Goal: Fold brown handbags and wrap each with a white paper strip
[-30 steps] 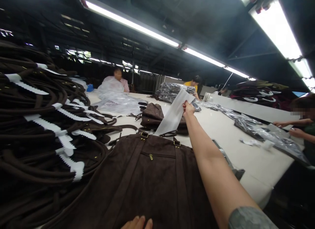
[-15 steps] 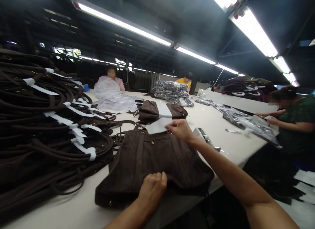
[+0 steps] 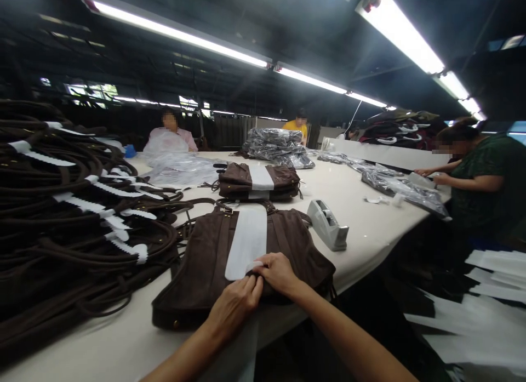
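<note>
A dark brown handbag (image 3: pixel 205 261) lies on the table in front of me. A white paper strip (image 3: pixel 247 237) runs down its middle from the handles, and a further white length hangs below the bag's near edge. Fingers bent and together, my left hand (image 3: pixel 236 300) presses at that edge over the hanging length. My right hand (image 3: pixel 279 272) touches it at the fingertips, pinching a small white end of strip. What lies under the fingers is partly hidden. Beyond is a second brown handbag (image 3: pixel 230 180) with a white band round it.
Right of the bag stands a grey tape dispenser (image 3: pixel 327 224). Brown bags with white-wrapped handles (image 3: pixel 94 217) pile up at left. Plastic-wrapped bags (image 3: pixel 275 146) and clear plastic (image 3: pixel 176 168) lie farther back. White sheets (image 3: pixel 480 321) are at lower right. Co-workers (image 3: pixel 485 179) are around the table (image 3: pixel 357 201).
My right hand has come down toward me from the bag's top, and the white strip now lies along the bag's middle. Both hands have met near the front edge. The view has shifted slightly right.
</note>
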`<state>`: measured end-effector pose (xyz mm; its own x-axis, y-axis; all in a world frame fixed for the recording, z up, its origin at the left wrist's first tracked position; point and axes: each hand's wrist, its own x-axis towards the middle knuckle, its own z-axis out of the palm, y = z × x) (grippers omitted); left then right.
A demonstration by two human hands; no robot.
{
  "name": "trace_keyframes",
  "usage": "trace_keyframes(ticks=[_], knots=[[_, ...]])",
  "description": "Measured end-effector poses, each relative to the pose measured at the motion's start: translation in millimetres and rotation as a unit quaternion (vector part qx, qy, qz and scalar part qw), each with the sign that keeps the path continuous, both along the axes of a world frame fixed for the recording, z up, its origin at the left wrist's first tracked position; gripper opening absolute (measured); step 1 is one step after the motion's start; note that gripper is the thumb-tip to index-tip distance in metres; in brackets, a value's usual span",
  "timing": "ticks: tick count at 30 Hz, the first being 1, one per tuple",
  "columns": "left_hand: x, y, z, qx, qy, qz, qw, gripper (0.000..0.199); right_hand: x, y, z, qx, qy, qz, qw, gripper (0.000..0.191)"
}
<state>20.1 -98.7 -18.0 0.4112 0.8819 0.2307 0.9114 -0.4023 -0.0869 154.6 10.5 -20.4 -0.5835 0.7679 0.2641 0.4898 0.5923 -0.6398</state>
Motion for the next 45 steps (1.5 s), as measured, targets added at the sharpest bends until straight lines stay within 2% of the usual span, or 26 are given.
trace_keyframes(ticks=[2,5,7,8,9,11,13,16,18,19,21,23,25,26,27,28,30,33,36,38,41,45], knots=[[-8.0,-4.7,6.1,-0.011,-0.085,-0.023,0.996,0.029,3.7,4.5,-4.5,0.005,-0.004,0.007,1.0,0.011],[-21.1,3.7,30.7,-0.009,-0.205,-0.034,0.978,0.023,10.2,13.7,-8.6,-0.049,0.046,0.055,0.996,0.011],[-30.7,23.6,49.3,-0.002,-0.205,-0.02,0.979,0.035,12.2,19.3,-7.1,-0.082,0.066,0.08,0.991,0.013],[-35.9,36.5,55.9,-0.024,-0.174,-0.029,0.984,0.047,12.7,20.9,-5.1,-0.084,0.065,0.083,0.991,0.012],[-41.4,49.7,59.6,-0.085,-0.141,-0.043,0.985,0.053,13.3,21.2,-2.6,-0.076,0.057,0.079,0.992,0.012],[-52.0,71.3,58.3,-0.258,-0.1,-0.073,0.958,0.052,17.5,15.1,3.4,-0.049,0.034,0.059,0.997,0.015],[-59.5,80.5,50.7,-0.344,-0.092,-0.085,0.931,0.054,28.4,-3.8,9.3,-0.017,0.04,0.022,0.999,0.02],[-60.5,73.3,41.8,-0.336,-0.087,-0.09,0.934,0.064,54.3,-55.1,7.8,0.0,0.107,-0.059,0.992,0.02],[-54.7,64.9,40.5,-0.317,-0.065,-0.092,0.942,0.068,67.1,-95.0,-5.7,-0.073,0.112,-0.125,0.983,0.029],[-50.7,62.0,40.7,-0.309,-0.053,-0.088,0.946,0.069,68.7,-113.6,-15.6,-0.153,0.099,-0.127,0.975,0.034],[-42.8,60.2,40.7,-0.293,-0.032,-0.078,0.952,0.068,59.9,-144.7,-36.9,-0.326,0.136,-0.071,0.933,0.033],[-37.2,62.4,38.8,-0.273,-0.02,-0.067,0.959,0.065,38.0,-166.2,-53.8,-0.465,0.245,0.007,0.851,0.053],[-35.5,65.0,34.5,-0.254,-0.014,-0.065,0.965,0.063,14.1,-178.1,-61.6,-0.55,0.343,0.031,0.761,0.064],[-36.0,65.6,31.9,-0.245,-0.014,-0.069,0.967,0.063,5.6,-180.6,-62.0,-0.575,0.369,0.024,0.73,0.062],[-37.4,65.3,29.1,-0.237,-0.015,-0.075,0.968,0.063,1.3,-181.0,-60.4,-0.588,0.382,0.009,0.714,0.059],[-39.4,64.3,26.3,-0.228,-0.018,-0.08,0.97,0.062,2.0,-179.5,-57.6,-0.588,0.387,-0.007,0.71,0.056],[-44.7,60.4,20.5,-0.205,-0.029,-0.089,0.974,0.058,17.8,-171.7,-50.6,-0.566,0.39,-0.033,0.726,0.052],[-53.0,54.9,10.9,-0.174,-0.051,-0.095,0.979,0.052,62.4,-153.6,-44.1,-0.541,0.386,-0.085,0.742,0.047],[-59.5,55.2,2.1,-0.168,-0.065,-0.089,0.98,0.052,100.0,-139.4,-44.5,-0.528,0.379,-0.132,0.749,0.046],[-61.5,58.2,0.6,-0.169,-0.077,-0.076,0.98,0.051,111.6,-136.7,-46.6,-0.52,0.37,-0.131,0.759,0.045],[-56.2,62.2,12.4,-0.17,-0.103,-0.042,0.979,0.044,112.7,-140.6,-49.4,-0.551,0.331,-0.085,0.761,0.047],[-23.9,66.0,49.7,-0.166,-0.133,-0.015,0.977,0.043,105.7,-148.6,-52.7,-0.578,0.283,-0.026,0.765,0.051]])
